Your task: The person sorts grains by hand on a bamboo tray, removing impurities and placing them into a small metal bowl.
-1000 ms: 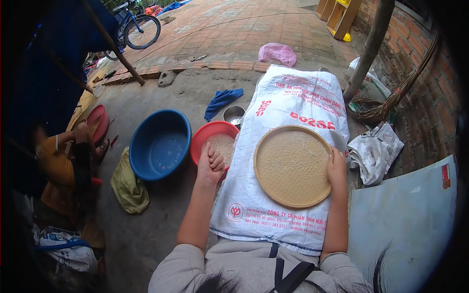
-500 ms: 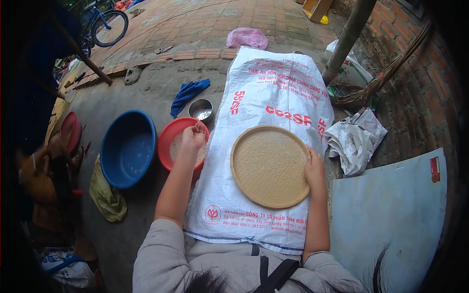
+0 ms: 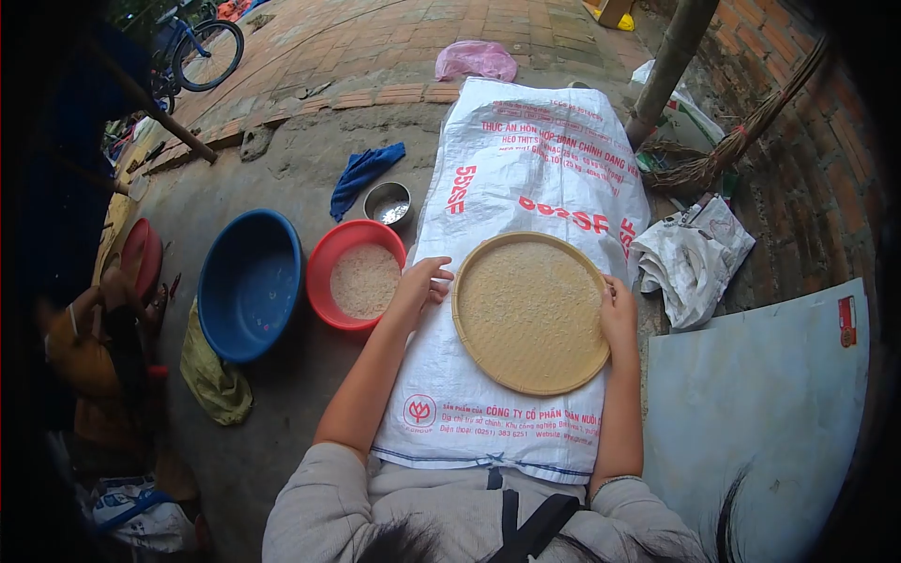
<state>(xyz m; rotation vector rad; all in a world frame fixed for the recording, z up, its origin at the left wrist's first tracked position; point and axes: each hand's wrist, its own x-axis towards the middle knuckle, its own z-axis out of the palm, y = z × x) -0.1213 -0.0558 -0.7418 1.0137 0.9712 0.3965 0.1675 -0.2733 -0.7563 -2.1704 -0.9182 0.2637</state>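
Observation:
A round woven winnowing tray [image 3: 535, 368] is over my lap, with pale rice grains [image 3: 526, 267] spread thinly across it. My right hand [image 3: 618, 317] grips its right rim, the thumb showing at the edge. Just off the left rim is my left hand [image 3: 426, 285], its fingers slightly apart and nothing visible in them. Beyond that forearm stands a red basin [image 3: 316, 267] holding more rice [image 3: 364, 281]. A white printed sack [image 3: 469, 375] covers my legs under the tray.
Left of the red basin stands a large blue basin [image 3: 249, 291]. A small metal bowl [image 3: 388, 204] and a blue cloth [image 3: 364, 176] lie ahead. On the right are a crumpled white sack [image 3: 693, 267], a flat pale panel [image 3: 760, 413] and a straw broom [image 3: 704, 169]. Another person [image 3: 89, 347] is at far left.
My left hand has moved right, from above the red basin to beside the tray's left rim, uncovering the rice in the basin. My right hand still holds the tray.

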